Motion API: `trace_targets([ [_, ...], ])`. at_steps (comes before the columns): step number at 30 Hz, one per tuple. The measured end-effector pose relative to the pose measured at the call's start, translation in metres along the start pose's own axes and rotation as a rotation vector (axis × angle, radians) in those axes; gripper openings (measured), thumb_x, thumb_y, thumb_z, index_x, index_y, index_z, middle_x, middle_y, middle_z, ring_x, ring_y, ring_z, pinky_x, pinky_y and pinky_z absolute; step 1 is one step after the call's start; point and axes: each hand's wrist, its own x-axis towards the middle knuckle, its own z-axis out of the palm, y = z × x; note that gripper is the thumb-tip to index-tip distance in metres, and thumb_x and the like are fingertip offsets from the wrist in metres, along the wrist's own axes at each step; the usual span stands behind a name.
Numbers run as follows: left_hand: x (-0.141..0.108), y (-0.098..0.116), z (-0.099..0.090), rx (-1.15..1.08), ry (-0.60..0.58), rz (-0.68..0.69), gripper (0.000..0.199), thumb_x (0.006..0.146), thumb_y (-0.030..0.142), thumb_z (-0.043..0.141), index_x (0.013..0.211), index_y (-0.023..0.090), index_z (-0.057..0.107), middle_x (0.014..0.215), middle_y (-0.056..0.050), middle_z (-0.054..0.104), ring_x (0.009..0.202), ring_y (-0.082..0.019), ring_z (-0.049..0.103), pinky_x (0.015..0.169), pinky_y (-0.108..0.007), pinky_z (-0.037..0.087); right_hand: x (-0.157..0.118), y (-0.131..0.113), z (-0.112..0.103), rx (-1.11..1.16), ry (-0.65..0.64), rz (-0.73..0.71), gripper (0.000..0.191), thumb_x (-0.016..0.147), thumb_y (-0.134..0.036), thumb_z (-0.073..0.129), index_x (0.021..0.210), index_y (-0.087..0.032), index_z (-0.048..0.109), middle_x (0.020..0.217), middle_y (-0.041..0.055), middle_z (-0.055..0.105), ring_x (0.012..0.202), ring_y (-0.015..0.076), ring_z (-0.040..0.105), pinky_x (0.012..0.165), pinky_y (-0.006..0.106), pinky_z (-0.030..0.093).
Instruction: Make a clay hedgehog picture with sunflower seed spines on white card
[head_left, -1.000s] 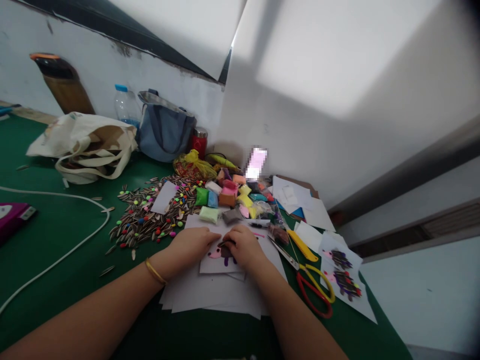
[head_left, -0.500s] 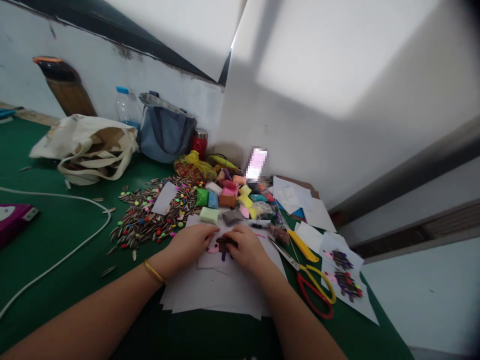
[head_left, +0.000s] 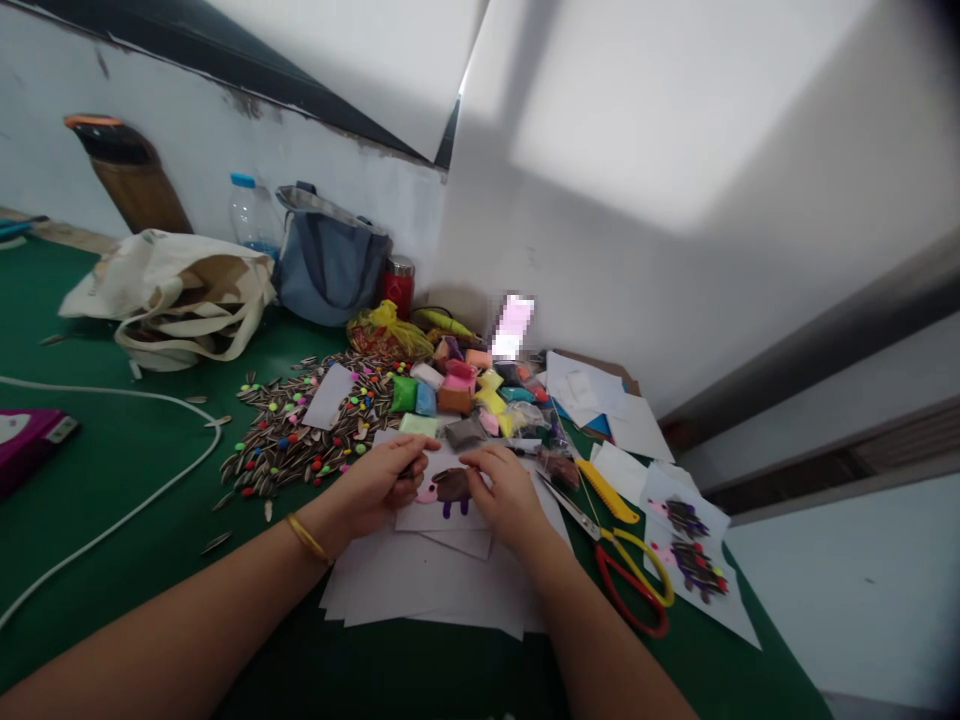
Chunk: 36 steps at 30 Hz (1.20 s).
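A small white sheet (head_left: 431, 518) lies on a stack of larger paper (head_left: 457, 590) in front of me. On it is a clay hedgehog (head_left: 452, 487) with a pink face, a brown body and purple legs; a seed appears to lie along its top. My left hand (head_left: 384, 485), with a gold bangle at the wrist, is raised left of the figure, its fingers curled round something dark and small, too unclear to name. At the figure's right edge rests my right hand (head_left: 506, 495), thumb and fingers apart, nothing visible between them.
Sunflower seeds (head_left: 277, 450) mixed with coloured balls spread at left. Clay packets (head_left: 454, 400) lie behind the paper. Scissors (head_left: 634, 575) and a yellow cutter (head_left: 606, 490) are at right, beside finished hedgehog pictures (head_left: 697, 570). A white cable (head_left: 161, 495) crosses the left side.
Both hands have parted from over the hedgehog, uncovering its body. My left hand has turned, with its fingers curled; my right hand has shifted slightly right.
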Motion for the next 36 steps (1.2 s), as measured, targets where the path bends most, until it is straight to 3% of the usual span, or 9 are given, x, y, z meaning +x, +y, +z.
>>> trace_targets([
  [6, -0.008, -0.010, 0.014, -0.179, -0.082, -0.085, 0.016, 0.085, 0.030, 0.066, 0.093, 0.017, 0.060, 0.068, 0.006, 0.048, 0.040, 0.001, 0.031, 0.037, -0.012, 0.021, -0.004, -0.036, 0.008, 0.224, 0.063, -0.103, 0.015, 0.087, -0.024, 0.065, 0.102, -0.023, 0.069, 0.099, 0.0060, 0.064, 0.094, 0.0198, 0.059, 0.083, 0.032, 0.049],
  [13, -0.010, -0.019, 0.019, -0.160, -0.018, -0.120, 0.020, 0.081, 0.031, 0.070, 0.082, 0.017, 0.056, 0.064, 0.007, 0.047, 0.042, 0.000, 0.037, 0.039, -0.011, 0.026, -0.006, -0.043, 0.017, 0.219, 0.038, -0.153, 0.006, 0.087, -0.021, 0.064, 0.087, -0.023, 0.069, 0.090, 0.0039, 0.064, 0.089, 0.0190, 0.058, 0.082, 0.033, 0.046],
  [20, -0.014, -0.011, 0.018, -0.088, -0.107, -0.154, 0.024, 0.085, 0.038, 0.065, 0.080, 0.017, 0.053, 0.065, 0.007, 0.047, 0.042, -0.001, 0.035, 0.039, -0.013, 0.023, -0.004, -0.040, 0.012, 0.319, 0.192, 0.029, 0.012, 0.087, -0.021, 0.058, 0.074, -0.020, 0.061, 0.077, 0.0012, 0.057, 0.076, 0.0157, 0.055, 0.070, 0.028, 0.045],
  [25, -0.012, -0.010, 0.017, 0.188, -0.093, -0.027, 0.030, 0.082, 0.043, 0.067, 0.079, 0.018, 0.051, 0.065, 0.006, 0.048, 0.042, -0.002, 0.031, 0.039, -0.016, 0.015, -0.003, -0.027, 0.013, 0.345, 0.186, 0.134, 0.012, 0.085, -0.025, 0.058, 0.074, -0.020, 0.059, 0.073, -0.0003, 0.056, 0.067, 0.0138, 0.052, 0.063, 0.027, 0.043],
  [29, -0.009, -0.009, 0.013, 0.416, -0.053, 0.048, 0.033, 0.081, 0.048, 0.064, 0.076, 0.019, 0.051, 0.059, 0.007, 0.045, 0.042, -0.004, 0.028, 0.041, -0.019, 0.016, -0.002, -0.023, 0.013, 0.387, 0.135, 0.134, 0.007, 0.085, -0.025, 0.060, 0.081, -0.020, 0.064, 0.076, 0.0003, 0.060, 0.070, 0.0146, 0.055, 0.064, 0.027, 0.045],
  [33, -0.002, -0.005, 0.003, 0.685, -0.018, 0.175, 0.029, 0.084, 0.046, 0.059, 0.075, 0.018, 0.057, 0.063, 0.003, 0.051, 0.053, -0.010, 0.044, 0.049, -0.022, 0.030, -0.001, -0.019, 0.007, 0.318, 0.079, 0.138, 0.009, 0.085, -0.021, 0.061, 0.079, -0.020, 0.067, 0.077, 0.0002, 0.063, 0.073, 0.0152, 0.058, 0.068, 0.027, 0.044],
  [36, 0.007, 0.000, -0.010, 0.962, 0.082, 0.387, 0.024, 0.085, 0.039, 0.055, 0.078, 0.018, 0.065, 0.079, -0.003, 0.065, 0.078, -0.018, 0.059, 0.070, -0.027, 0.043, 0.000, -0.011, 0.007, 0.182, 0.029, 0.144, 0.009, 0.083, -0.017, 0.063, 0.078, -0.021, 0.069, 0.079, 0.0008, 0.065, 0.079, 0.0166, 0.059, 0.073, 0.029, 0.044],
])
